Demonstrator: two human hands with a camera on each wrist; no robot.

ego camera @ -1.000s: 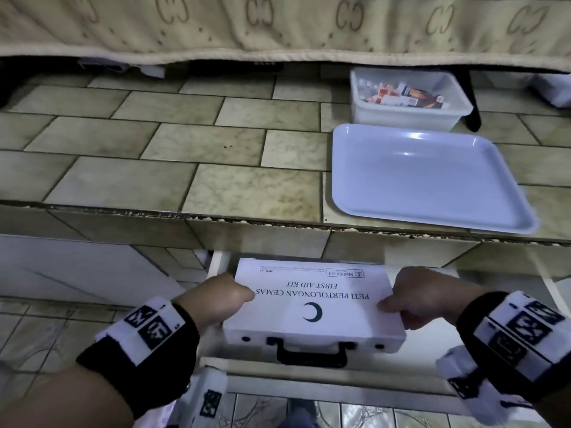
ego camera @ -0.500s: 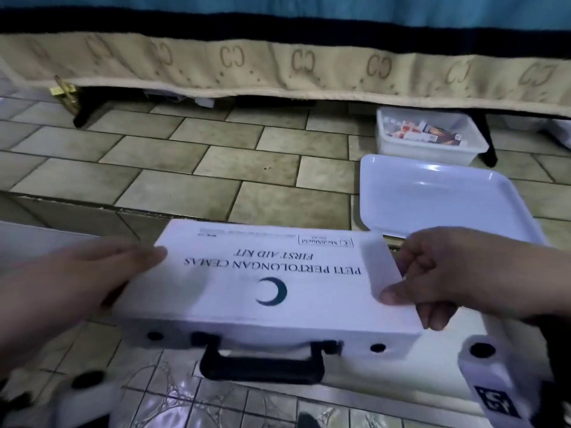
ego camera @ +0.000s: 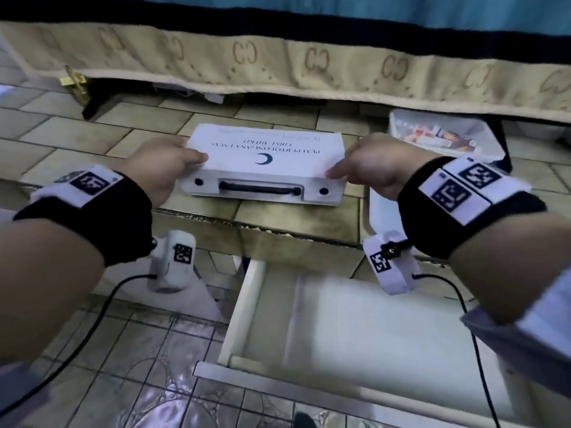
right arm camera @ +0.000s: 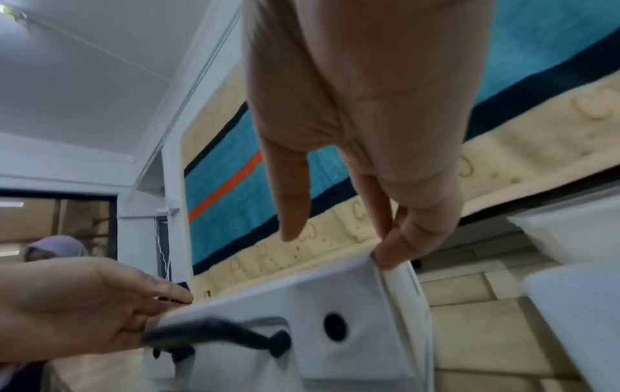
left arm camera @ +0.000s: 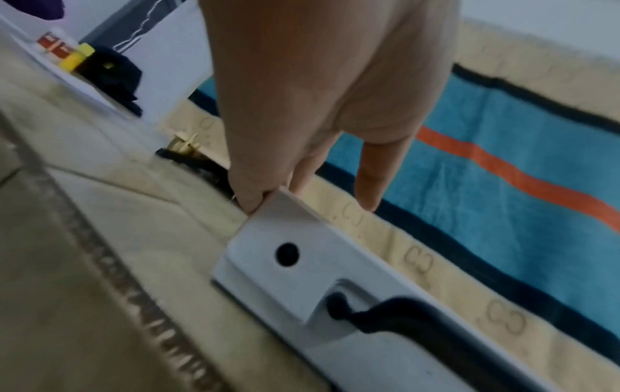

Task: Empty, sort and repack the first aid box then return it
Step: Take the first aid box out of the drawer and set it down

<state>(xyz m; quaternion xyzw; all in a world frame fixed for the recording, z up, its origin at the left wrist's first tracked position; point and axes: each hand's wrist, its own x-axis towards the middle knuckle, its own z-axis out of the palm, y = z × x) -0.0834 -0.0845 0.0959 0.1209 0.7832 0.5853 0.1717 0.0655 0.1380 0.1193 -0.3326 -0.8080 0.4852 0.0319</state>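
Note:
The white first aid box (ego camera: 265, 156) lies flat on the tiled counter (ego camera: 129, 143) near its front edge, lid up, with printed text and a crescent mark. Its black carry handle (ego camera: 259, 189) faces me. My left hand (ego camera: 185, 162) grips the box's left end, thumb on the lid. My right hand (ego camera: 349, 171) grips the right end the same way. In the left wrist view my fingertips (left arm camera: 251, 204) press the box's corner (left arm camera: 285, 238). The right wrist view has my fingertips (right arm camera: 392, 252) on the box's right edge (right arm camera: 352, 291).
An open white drawer (ego camera: 355, 319) juts out below the counter. A white tray (ego camera: 378, 208) lies right of the box, mostly hidden by my right wrist. Behind it stands a white tub (ego camera: 482, 149) of medicine packs. A fabric valance (ego camera: 278, 57) hangs over the counter's back.
Both hands have lifted the first aid box out of the drawer and moved it up and forward onto the tiled counter, left of the tray.

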